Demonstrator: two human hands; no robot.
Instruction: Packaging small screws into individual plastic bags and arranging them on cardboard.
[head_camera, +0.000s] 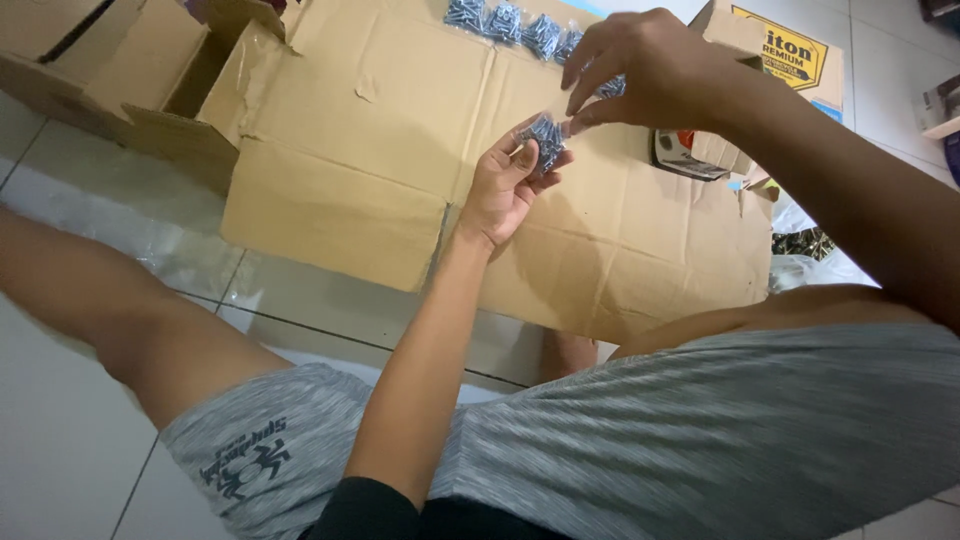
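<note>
Holding a small clear bag of screws (545, 138) in my left hand (505, 185), my right hand (640, 65) pinches its top; four filled bags (515, 25) already line the flattened cardboard (380, 150).

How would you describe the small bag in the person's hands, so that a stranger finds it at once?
Start from the flattened cardboard sheet on the tiled floor. Above its middle, the left hand holds up a small clear bag of dark screws, pinched at its top by the right hand. Similar bags lie in a row at the sheet's far edge; only this one is held.
</note>
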